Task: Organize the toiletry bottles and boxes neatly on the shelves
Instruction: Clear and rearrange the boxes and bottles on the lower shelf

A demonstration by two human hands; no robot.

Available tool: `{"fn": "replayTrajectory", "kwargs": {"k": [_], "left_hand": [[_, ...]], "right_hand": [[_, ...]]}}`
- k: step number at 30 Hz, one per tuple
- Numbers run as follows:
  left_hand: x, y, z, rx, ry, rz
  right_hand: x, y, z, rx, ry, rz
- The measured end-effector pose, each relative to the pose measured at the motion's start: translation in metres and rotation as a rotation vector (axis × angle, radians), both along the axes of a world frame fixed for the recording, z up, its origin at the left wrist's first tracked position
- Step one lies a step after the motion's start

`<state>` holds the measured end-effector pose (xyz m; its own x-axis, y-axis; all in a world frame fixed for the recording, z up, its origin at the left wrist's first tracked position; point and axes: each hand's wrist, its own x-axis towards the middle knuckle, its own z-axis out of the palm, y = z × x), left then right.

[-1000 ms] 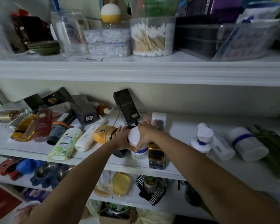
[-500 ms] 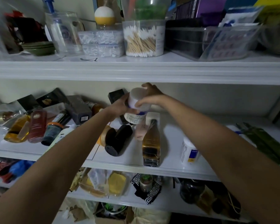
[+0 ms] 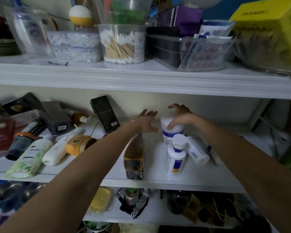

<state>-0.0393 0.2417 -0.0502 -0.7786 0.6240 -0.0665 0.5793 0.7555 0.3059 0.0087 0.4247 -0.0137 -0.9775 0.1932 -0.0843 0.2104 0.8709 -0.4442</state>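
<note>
My right hand [image 3: 180, 117] grips the white bottle [image 3: 173, 132] by its top. My left hand [image 3: 147, 121] beside it: fingers spread, empty.

Two bare forearms are recorded, one entering from the near left, one from the near right.

- Left forearm [image 3: 84, 169]: uncovered along its whole visible length. Long and slender, smooth-surfaced, narrowed toward the wrist.
- Right forearm [image 3: 242, 157]: likewise uncovered, broad at the near edge and tapered toward the far end.
- Left hand [image 3: 147, 122]: bare. Slim fingers are noted, their outlines softened by blur.
- Right hand [image 3: 180, 117]: bare. Thumb and knuckles can be made out; the nails are too blurred to be judged.
- Upper arms are cut off by the near frame edge.
- Fine surface detail is lost in the dim light.
</note>
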Motion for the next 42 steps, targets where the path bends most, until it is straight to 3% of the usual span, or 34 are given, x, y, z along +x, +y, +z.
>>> {"fn": "replayTrajectory", "kwargs": {"k": [4,14,19,24,32,39,42], "left_hand": [[-0.011,-0.023,0.005,-0.043,0.143,0.107],[-0.014,-0.122,-0.015,-0.122,0.148,0.455],[-0.017,-0.169,-0.023,-0.099,0.149,0.518],[-0.021,-0.206,-0.033,-0.146,0.133,0.535],[-0.043,-0.269,-0.048,-0.248,0.129,0.342],[-0.060,-0.308,-0.079,-0.334,-0.067,0.288],[-0.061,-0.311,-0.087,-0.236,-0.127,0.269]], "right_hand": [[-0.006,0.013,-0.020,0.039,-0.052,0.009],[-0.019,0.022,-0.077,0.023,-0.223,0.184],[-0.026,0.035,-0.049,-0.145,-0.514,0.156],[-0.046,0.010,-0.016,0.092,-0.275,0.094],[-0.067,-0.133,0.020,0.007,0.030,0.117],[-0.052,-0.288,-0.043,-0.258,0.061,0.069],[-0.045,-0.335,-0.078,-0.193,-0.063,0.035]]}}
